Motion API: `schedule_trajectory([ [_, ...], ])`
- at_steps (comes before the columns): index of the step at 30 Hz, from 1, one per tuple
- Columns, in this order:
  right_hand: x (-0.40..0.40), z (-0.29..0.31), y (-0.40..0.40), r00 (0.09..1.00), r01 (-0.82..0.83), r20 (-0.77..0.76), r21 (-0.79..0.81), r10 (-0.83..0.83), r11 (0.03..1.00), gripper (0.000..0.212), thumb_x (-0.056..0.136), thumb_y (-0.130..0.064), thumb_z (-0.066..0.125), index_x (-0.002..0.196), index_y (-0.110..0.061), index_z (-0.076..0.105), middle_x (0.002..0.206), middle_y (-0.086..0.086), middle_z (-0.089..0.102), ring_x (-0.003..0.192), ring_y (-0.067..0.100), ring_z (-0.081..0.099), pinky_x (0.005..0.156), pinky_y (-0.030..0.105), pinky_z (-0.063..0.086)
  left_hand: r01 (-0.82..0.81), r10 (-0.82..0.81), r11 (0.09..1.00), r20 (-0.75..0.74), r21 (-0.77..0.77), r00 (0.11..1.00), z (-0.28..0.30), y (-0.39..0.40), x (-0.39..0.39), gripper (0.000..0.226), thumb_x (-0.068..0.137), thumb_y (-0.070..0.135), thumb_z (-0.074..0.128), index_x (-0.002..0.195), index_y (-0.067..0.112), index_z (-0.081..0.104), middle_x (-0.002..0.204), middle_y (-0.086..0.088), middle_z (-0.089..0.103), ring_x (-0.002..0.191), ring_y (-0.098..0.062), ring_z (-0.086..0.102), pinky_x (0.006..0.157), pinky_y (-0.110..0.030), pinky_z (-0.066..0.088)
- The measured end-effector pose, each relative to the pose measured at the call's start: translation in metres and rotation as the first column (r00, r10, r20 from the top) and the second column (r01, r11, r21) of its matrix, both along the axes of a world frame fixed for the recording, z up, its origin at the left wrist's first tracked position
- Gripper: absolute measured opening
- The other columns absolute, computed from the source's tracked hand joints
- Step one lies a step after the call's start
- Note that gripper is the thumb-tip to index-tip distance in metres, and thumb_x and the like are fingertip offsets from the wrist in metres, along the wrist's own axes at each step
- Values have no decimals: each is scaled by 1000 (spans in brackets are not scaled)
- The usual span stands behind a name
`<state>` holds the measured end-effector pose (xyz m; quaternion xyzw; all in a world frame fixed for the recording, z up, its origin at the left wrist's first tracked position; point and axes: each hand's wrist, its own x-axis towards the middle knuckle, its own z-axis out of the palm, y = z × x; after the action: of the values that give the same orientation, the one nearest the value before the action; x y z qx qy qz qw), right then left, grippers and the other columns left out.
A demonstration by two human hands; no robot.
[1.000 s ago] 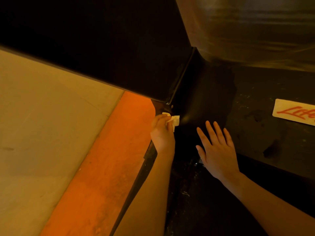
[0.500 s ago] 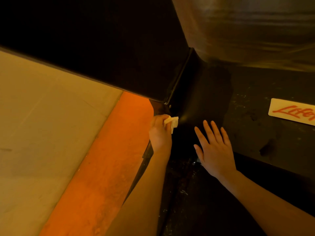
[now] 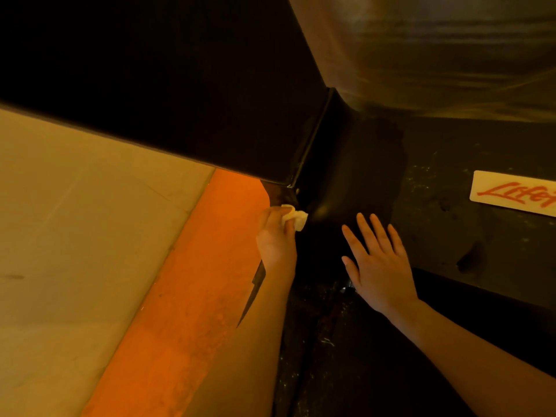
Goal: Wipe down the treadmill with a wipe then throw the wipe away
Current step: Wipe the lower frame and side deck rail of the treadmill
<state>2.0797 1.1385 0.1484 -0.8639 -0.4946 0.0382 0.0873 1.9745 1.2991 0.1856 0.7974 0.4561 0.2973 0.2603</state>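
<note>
Head view, dim amber light. Two bare forearms enter from the bottom edge of the frame.

Right hand (image 3: pixel 380 266): lower centre-right, palm down, all fingers straight and spread, holding nothing. It lies flat against the dark treadmill surface; whether full contact is made cannot be told in the shadow.

Left hand (image 3: pixel 276 236): centre of frame, fingers curled, pinching a small crumpled pale-yellow wipe (image 3: pixel 296 217). The wipe sticks out from the fingertips toward the right and sits against the lower corner of the black treadmill (image 3: pixel 436 230), just below a glossy black angled panel (image 3: pixel 186 94) that fills the upper left of the frame.

Left of the left forearm: an orange floor strip (image 3: pixel 186 296) runs diagonally from bottom centre up to the corner; beyond it, tan floor (image 3: pixel 75 236) covers the left side.

Right edge, mid-height: pale rectangular label (image 3: pixel 514 194) stuck on the scuffed black surface, red script reading "Life", the remainder cut off by the frame edge.

Upper right: a large shiny grey-brown curved surface (image 3: pixel 436 49), streaked with reflections; material not determinable.
</note>
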Motion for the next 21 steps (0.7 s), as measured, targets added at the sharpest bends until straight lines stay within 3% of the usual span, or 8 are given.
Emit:
schedule_trajectory([
  [3, 0, 0, 0, 1000, 2, 0, -8, -2, 1000, 62, 99, -51, 23, 152, -21, 38, 161, 13, 28, 150, 33, 19, 120, 51, 17, 68, -66, 998, -96, 13, 993, -9, 1, -14, 20, 90, 1, 66, 108, 6, 73, 118, -7, 64, 105, -19, 60, 82, -7, 37],
  [7, -1, 1, -1, 1000, 3, 1, -12, -3, 1000, 62, 100, -51, 22, 152, -21, 37, 161, 13, 28, 151, 33, 19, 120, 53, 19, 157, -149, 987, -224, 19, 963, -10, 3, -28, 22, 92, 4, 65, 112, 6, 73, 121, -6, 65, 106, -23, 64, 82, -1, 31],
  [12, -2, 1, 0, 1000, 9, 7, -3, -9, 1000, 61, 100, -50, 24, 152, -21, 38, 160, 13, 29, 150, 33, 20, 120, 53, 20, 58, -63, 997, -97, -59, 993, -4, -8, -22, 27, 87, 15, 74, 113, 6, 73, 120, -4, 64, 102, -8, 55, 78, 5, 32],
  [17, -1, 0, 0, 1000, 5, 10, 0, -5, 1000, 61, 100, -50, 24, 151, -21, 38, 160, 13, 29, 150, 33, 20, 120, 53, 20, -77, 79, 989, 7, -125, 997, -7, -10, -13, 19, 91, 5, 68, 109, 5, 74, 115, -5, 67, 103, -16, 63, 78, 3, 37],
  [21, -1, -1, -1, 1000, 0, 13, 0, 0, 1000, 61, 100, -50, 24, 152, -21, 38, 160, 13, 28, 150, 33, 20, 120, 53, 20, -97, 106, 988, 71, -117, 992, 0, 1, -5, 21, 93, 5, 65, 112, 6, 73, 114, 3, 61, 104, -12, 59, 81, -2, 39],
])
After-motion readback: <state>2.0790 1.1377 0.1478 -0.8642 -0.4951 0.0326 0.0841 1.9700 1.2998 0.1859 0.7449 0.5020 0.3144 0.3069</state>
